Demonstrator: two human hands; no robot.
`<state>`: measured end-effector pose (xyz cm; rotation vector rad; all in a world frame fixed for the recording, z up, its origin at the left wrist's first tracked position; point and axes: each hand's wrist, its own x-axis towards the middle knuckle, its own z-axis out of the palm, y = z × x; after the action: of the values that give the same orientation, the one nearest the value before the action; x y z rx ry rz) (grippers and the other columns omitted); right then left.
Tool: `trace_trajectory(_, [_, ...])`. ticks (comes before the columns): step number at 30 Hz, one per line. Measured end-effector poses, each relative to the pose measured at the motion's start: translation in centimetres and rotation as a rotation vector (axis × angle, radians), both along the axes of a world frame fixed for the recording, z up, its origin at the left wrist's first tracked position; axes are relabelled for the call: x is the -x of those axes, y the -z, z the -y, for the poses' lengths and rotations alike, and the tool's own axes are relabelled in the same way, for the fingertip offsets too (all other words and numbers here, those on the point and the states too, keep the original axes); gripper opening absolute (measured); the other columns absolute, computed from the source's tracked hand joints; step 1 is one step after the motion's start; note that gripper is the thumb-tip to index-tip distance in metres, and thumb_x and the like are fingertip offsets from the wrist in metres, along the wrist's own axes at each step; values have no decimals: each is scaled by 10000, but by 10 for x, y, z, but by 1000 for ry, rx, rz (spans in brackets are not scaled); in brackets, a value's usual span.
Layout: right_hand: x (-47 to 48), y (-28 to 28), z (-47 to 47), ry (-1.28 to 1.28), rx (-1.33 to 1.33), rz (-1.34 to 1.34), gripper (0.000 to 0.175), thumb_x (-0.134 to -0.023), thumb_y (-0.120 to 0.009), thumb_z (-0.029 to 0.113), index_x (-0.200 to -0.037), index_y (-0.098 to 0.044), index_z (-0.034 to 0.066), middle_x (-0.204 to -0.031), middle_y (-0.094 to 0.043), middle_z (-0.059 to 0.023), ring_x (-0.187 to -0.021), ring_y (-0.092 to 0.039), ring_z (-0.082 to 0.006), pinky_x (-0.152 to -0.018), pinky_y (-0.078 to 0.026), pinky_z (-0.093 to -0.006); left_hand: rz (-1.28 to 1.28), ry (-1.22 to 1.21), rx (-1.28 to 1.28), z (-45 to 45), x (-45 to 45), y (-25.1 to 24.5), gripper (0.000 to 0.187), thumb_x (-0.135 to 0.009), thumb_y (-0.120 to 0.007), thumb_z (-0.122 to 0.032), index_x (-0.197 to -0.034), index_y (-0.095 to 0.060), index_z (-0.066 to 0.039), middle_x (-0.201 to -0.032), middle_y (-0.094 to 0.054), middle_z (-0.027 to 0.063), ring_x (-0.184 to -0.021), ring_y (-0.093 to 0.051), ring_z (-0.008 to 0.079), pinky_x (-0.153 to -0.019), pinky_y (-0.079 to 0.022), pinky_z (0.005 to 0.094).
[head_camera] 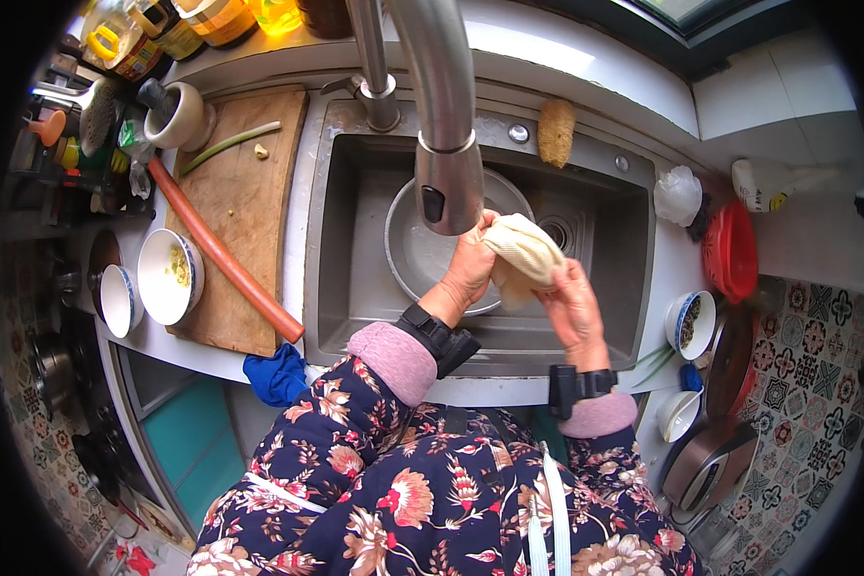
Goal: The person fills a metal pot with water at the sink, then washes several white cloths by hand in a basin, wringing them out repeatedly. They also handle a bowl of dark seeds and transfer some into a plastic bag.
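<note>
Over the sink [363, 288], my left hand [473, 261] and my right hand [574, 306] hold a soft, cream-coloured ribbed piece [524, 246] between them. It looks like a folded cloth, though its kind is not certain. The left fingers grip its left end, and the right fingers pinch its lower right end. A paler, blurred flap hangs below it. Beneath the hands, a round metal basin [410, 248] stands in the sink, partly hidden by the faucet head [446, 187] and my left hand.
At the left, a wooden cutting board [259, 209] bears a long brown-red rod [223, 252], a green stalk [230, 146] and a white bowl [155, 288]. A loofah [556, 133] lies on the sink's back rim. Rightward are a red plastic basket [731, 252] and a bowl [702, 335] of dark bits.
</note>
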<state>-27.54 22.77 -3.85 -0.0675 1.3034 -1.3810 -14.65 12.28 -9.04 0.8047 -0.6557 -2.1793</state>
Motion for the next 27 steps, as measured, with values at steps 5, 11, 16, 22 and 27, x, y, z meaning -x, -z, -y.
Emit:
trace_trajectory(5, [-18,31,-8,-69,80,157,198,-874,-619,140,-1038,-508,140,-1045,-575,-15,-973,-532,-132,-850,-433,-321,-308,-74,-353,-1,-8,-14,240,-906,-487,-83,-1146,-481,-75,-998,-593,73,-925,-596,180,-833,-504,329])
trace_trajectory(11, [4,27,-9,106,2,323,206,-876,-608,177,-1043,-495,134,-1098,-558,-52,-1064,-519,-177,-931,-414,-348,-506,62,-437,9,-22,-4,237,-913,-481,-172,-1117,-550,-73,-1011,-613,113,-941,-613,260,-852,-515,394])
trace_trajectory(16, [-23,29,12,-233,62,531,659,-870,-426,634,-1277,-441,115,-1221,-540,-78,-1101,-536,-235,-919,-444,-477,-553,183,-405,9,-26,6,203,-895,-509,-197,-1045,-561,-71,-958,-618,144,-861,-630,290,-788,-537,429])
trace_trajectory(22, [-44,17,21,-261,74,600,687,-861,-551,522,-1335,-389,51,-1219,-541,-156,-1093,-567,-310,-848,-511,-514,278,328,175,22,-37,2,78,-843,-539,-94,-860,-614,-82,-870,-609,41,-807,-616,192,-705,-498,301])
trace_trajectory(27, [-46,18,22,-405,51,444,525,-821,-702,295,-1228,-458,70,-1001,-590,-63,-836,-614,-157,-666,-537,-305,708,342,782,12,-37,3,94,-787,-573,-69,-874,-603,-87,-839,-614,39,-785,-608,182,-702,-472,284])
